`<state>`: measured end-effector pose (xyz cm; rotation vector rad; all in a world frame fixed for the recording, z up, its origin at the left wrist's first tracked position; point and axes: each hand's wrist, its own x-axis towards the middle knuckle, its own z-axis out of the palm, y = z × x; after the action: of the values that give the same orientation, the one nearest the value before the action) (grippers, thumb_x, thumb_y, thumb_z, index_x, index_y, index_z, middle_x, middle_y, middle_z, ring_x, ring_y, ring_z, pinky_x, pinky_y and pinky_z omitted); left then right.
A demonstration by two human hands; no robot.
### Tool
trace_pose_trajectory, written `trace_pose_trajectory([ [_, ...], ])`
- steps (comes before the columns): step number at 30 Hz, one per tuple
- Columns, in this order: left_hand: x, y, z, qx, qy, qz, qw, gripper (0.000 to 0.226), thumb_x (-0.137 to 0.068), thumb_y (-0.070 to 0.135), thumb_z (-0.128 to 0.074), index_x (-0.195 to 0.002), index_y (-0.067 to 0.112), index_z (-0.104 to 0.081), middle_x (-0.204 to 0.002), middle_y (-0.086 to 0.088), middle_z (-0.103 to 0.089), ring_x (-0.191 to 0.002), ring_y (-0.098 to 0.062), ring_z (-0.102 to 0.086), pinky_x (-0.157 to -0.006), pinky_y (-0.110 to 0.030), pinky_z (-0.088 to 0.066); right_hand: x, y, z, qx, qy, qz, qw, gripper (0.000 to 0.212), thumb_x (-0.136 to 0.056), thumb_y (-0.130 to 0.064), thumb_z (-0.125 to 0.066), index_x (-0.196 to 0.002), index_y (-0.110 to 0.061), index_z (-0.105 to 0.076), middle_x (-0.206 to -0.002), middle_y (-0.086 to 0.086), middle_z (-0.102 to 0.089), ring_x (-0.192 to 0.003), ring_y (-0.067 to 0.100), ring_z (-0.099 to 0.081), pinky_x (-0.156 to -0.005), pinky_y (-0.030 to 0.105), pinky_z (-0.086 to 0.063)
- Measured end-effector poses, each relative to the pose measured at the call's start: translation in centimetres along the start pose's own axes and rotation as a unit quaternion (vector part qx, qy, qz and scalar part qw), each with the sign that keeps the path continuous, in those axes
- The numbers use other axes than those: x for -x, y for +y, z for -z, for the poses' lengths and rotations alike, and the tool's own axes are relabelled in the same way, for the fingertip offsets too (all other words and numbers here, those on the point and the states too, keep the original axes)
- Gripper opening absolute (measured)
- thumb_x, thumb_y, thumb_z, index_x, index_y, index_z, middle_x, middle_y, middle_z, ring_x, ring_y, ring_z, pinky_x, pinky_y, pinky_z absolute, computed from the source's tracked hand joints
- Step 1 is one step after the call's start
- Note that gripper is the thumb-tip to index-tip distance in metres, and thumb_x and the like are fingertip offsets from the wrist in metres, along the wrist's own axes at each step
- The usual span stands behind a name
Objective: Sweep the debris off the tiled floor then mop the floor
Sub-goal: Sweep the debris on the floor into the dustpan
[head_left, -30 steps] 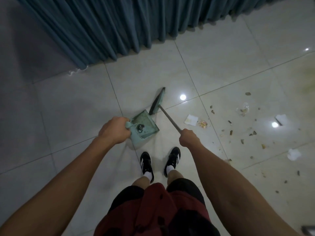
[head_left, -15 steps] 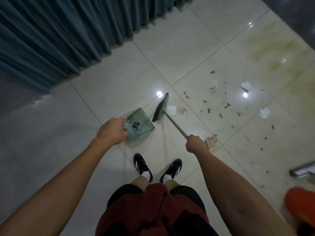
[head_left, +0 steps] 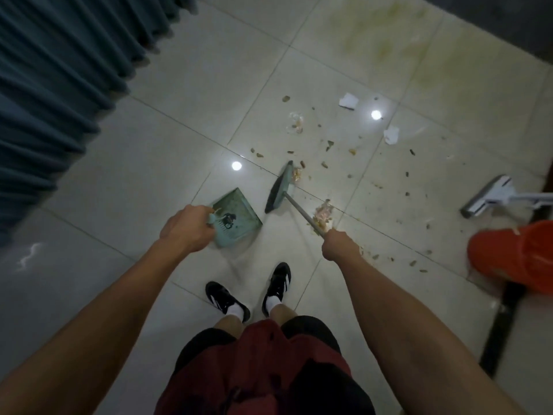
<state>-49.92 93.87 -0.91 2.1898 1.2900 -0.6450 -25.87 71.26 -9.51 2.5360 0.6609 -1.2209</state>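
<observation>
My left hand [head_left: 187, 229] grips the handle of a pale green dustpan [head_left: 238, 215] held just above the tiled floor [head_left: 185, 121], in front of my feet. My right hand [head_left: 339, 245] grips the metal handle of a small broom [head_left: 281, 190], whose dark bristle head rests on the floor just right of the dustpan. Scattered debris [head_left: 326, 145] lies ahead and to the right: brown crumbs, a clump of scraps [head_left: 323, 212] by the broom handle and white paper pieces [head_left: 348, 100]. A yellowish stain [head_left: 386, 37] marks the far tiles.
A teal curtain [head_left: 57, 73] hangs along the left. A white flat mop head [head_left: 490, 196] lies on the floor at the right edge, above an orange bucket [head_left: 514, 256]. A dark strip [head_left: 505, 307] runs across the floor at lower right. My black shoes [head_left: 278, 283] stand below the dustpan.
My view has swung right, bringing the mop head and bucket further in. The broom head has moved right into the debris, away from the dustpan. Both grips are unchanged.
</observation>
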Motion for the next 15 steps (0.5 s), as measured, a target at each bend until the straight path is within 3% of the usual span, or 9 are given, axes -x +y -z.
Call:
trace_pose_trajectory([
  [5,-1.0,6.1,-0.5,-0.041,-0.004,-0.057,0.997,0.026,-0.085,0.015,-0.058,-0.107,0.023,-0.070,-0.092,-0.004,-0.066,-0.078,-0.027,-0.061,-0.067,-0.029,-0.048,0.3,5.1,-0.1,-0.038,-0.012,-0.030,0.999,0.034,-0.092,-0.006,-0.050,-0.126,-0.011,-0.054,-0.115,0.009,-0.060,-0.101,0.026,-0.062,-0.076,0.035,-0.049],
  [9,-1.4,10.1,-0.9,-0.074,-0.007,-0.103,0.992,0.021,-0.090,0.015,-0.059,-0.108,0.022,-0.069,-0.087,0.001,-0.061,-0.074,-0.022,-0.060,-0.056,-0.025,-0.042,0.9,8.7,-0.7,-0.067,0.005,-0.063,0.996,0.042,-0.093,-0.008,-0.049,-0.135,-0.011,-0.050,-0.119,0.009,-0.061,-0.104,0.026,-0.063,-0.075,0.035,-0.049],
  [15,-1.3,13.4,-1.1,-0.098,-0.009,-0.139,0.985,0.015,-0.092,0.020,-0.060,-0.104,0.025,-0.068,-0.081,0.002,-0.063,-0.071,-0.018,-0.063,-0.067,-0.031,-0.055,2.0,11.8,-1.5,-0.135,0.015,-0.093,0.986,0.030,-0.096,-0.015,-0.047,-0.125,-0.012,-0.053,-0.109,0.007,-0.059,-0.086,0.023,-0.053,-0.073,0.034,-0.044],
])
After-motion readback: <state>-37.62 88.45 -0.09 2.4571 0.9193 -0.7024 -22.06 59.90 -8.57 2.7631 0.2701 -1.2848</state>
